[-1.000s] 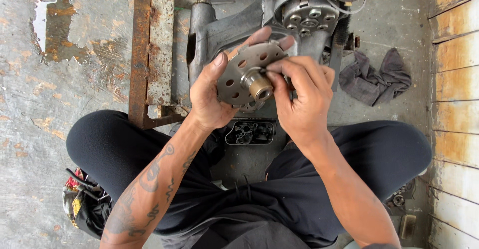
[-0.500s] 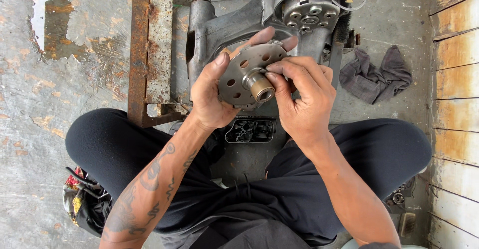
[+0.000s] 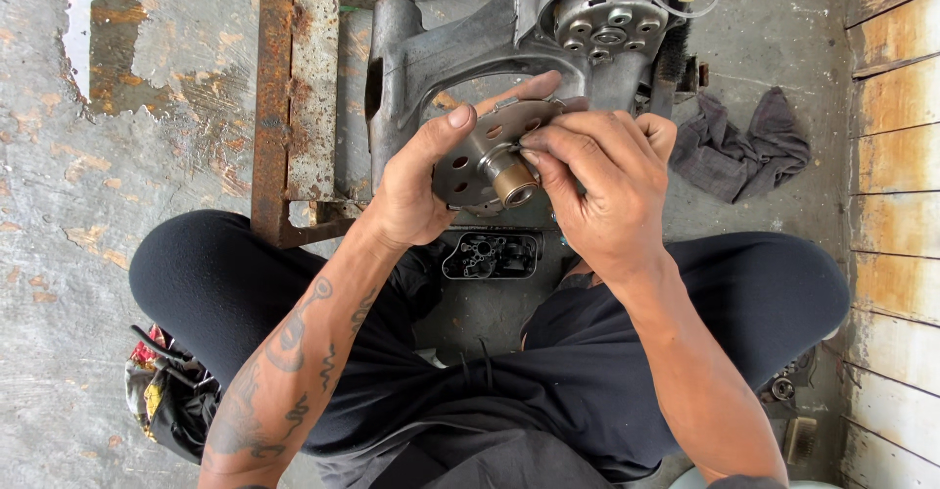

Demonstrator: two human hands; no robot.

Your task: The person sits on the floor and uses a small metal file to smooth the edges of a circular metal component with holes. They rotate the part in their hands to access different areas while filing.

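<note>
Two hands hold a round grey metal disc with holes and a brass-coloured hub (image 3: 494, 161) above the lap, near the grey engine casing (image 3: 548, 29). Left hand (image 3: 416, 186) fingers wrap its rim; right hand (image 3: 597, 181) fingertips pinch near the hub, hiding the disc's right edge.

view: single head camera, no second view
facing: straight down onto the grey cast-metal engine casing (image 3: 509, 39)
nearness: close, casing at the top edge, lap below it

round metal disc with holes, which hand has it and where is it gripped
The left hand grips the round grey metal disc with holes by its rim. The right hand pinches near its brass-coloured centre hub.
</note>
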